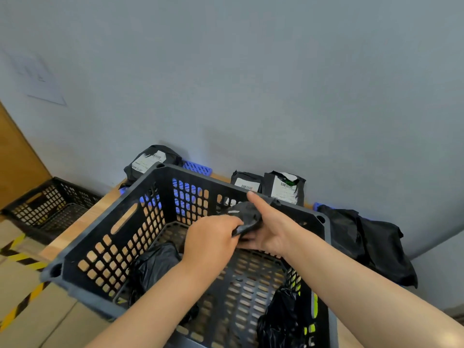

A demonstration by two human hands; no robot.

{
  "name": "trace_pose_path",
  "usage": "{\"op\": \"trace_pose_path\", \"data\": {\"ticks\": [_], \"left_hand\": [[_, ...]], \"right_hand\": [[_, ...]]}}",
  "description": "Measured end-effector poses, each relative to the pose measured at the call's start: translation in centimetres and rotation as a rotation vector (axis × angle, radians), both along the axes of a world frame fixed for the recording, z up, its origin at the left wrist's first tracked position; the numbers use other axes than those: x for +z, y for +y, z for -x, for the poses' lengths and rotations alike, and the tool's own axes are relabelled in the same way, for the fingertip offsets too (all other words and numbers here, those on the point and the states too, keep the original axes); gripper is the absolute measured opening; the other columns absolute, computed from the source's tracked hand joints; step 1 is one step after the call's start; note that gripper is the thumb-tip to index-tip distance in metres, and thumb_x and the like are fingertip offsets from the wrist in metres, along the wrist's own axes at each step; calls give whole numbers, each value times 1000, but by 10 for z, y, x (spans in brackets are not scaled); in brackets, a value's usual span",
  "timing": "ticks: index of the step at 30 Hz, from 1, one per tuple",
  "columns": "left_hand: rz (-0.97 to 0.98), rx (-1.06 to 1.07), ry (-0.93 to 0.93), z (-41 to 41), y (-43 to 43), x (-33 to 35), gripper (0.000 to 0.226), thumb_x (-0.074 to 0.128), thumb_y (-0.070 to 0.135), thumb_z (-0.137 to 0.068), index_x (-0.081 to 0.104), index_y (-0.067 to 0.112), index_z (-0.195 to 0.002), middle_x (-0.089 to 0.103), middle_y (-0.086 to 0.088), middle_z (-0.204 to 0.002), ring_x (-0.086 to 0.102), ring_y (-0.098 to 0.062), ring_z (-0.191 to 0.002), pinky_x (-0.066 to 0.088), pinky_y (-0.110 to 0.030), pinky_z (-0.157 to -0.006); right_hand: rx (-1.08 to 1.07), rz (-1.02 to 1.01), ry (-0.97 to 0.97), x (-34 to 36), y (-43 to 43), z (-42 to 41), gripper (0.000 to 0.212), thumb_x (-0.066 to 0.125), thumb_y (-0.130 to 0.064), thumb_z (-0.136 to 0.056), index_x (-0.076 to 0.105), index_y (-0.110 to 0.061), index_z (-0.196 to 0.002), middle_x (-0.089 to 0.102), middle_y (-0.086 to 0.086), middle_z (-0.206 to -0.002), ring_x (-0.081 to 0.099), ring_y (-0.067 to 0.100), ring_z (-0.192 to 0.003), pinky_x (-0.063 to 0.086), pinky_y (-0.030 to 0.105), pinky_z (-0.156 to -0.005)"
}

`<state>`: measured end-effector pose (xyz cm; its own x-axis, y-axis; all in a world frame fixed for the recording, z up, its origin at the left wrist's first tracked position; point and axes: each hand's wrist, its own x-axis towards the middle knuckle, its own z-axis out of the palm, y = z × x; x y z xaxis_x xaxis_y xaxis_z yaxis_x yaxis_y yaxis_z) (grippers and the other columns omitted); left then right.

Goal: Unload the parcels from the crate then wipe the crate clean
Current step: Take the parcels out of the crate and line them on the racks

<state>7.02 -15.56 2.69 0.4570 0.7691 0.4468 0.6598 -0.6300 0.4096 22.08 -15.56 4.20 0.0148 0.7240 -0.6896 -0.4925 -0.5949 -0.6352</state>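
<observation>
A dark grey perforated crate (118,234) sits on a wooden table, close in front of me. Above its far side both hands hold one small black parcel (247,216). My left hand (213,241) grips its near end. My right hand (270,227) cups it from the right, index finger stretched up. Inside the crate lie a black bag parcel (157,266) at the left wall and another black parcel (283,320) in the near right corner. Three labelled black parcels stand on the table against the wall: one (150,160) at back left, two (246,183) (286,187) behind the crate.
A large black bag (371,242) lies on the table right of the crate. A blue perforated piece (197,168) lies behind the crate. A second black crate (50,204) stands on the floor at left, near yellow-black tape (22,257). The grey wall bounds the table's far edge.
</observation>
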Motion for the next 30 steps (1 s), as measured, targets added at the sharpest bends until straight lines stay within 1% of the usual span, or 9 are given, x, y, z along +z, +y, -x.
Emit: {"op": "trace_pose_path", "data": {"ticks": [5,9,11,14,17,19,21,24,30], "left_hand": [[-116,-100,-18,-4,-17,-22,21,51,20,-76,71,23,-73,66,7,-63,61,-13,-56,49,-27,-46],[-109,-166,-7,-2,-22,-30,20,53,21,-81,71,21,-72,66,7,-65,62,-12,-56,50,-27,-49],[-35,-227,25,2,-26,-28,16,63,31,-74,74,26,-84,72,11,-82,67,-7,-69,55,-22,-60],[61,-228,5,11,-31,-17,34,59,53,-72,74,31,-93,71,19,-95,65,4,-85,48,-13,-73],[79,-92,-139,24,-23,-5,33,56,53,-76,73,30,-93,70,19,-90,60,2,-87,41,-10,-73],[80,35,-161,33,-10,1,33,60,46,-80,69,28,-105,68,17,-102,58,1,-96,37,-13,-82],[123,75,-88,40,3,2,43,66,43,-82,60,28,-122,60,15,-119,52,-4,-113,31,-18,-94],[154,-9,64,46,16,-1,63,61,53,-82,42,31,-138,44,15,-139,33,-4,-132,14,-18,-104],[129,-134,224,41,34,2,91,61,64,-74,19,33,-148,16,16,-153,3,-2,-142,-8,-21,-108]], "right_hand": [[-59,-22,-252,-6,-4,12,7,67,-2,-83,67,-1,-90,71,13,-81,66,25,-70,55,32,-62],[-128,-38,-313,-13,-4,15,17,59,9,-85,65,3,-100,69,16,-84,66,25,-67,52,25,-47],[-152,-56,-323,-13,-4,16,18,58,10,-86,64,1,-101,69,17,-87,66,27,-70,52,28,-50],[-180,-83,-317,-11,-3,13,16,58,9,-86,62,2,-101,69,21,-91,68,32,-75,56,35,-59],[-176,-83,-321,-9,-3,9,21,60,5,-86,61,3,-107,70,23,-93,69,33,-74,57,38,-58],[-176,-90,-317,-10,-3,6,22,60,4,-87,61,2,-109,70,22,-93,69,34,-77,58,42,-63],[-175,-96,-311,-11,-4,3,23,61,3,-86,62,1,-109,70,22,-97,69,37,-85,58,47,-73],[-174,-106,-300,-11,-4,0,17,60,3,-87,63,0,-104,70,22,-97,69,36,-85,57,44,-73],[-213,-104,-309,-6,-3,-10,18,62,0,-87,63,-1,-105,71,20,-97,69,34,-85,57,42,-75]]}}
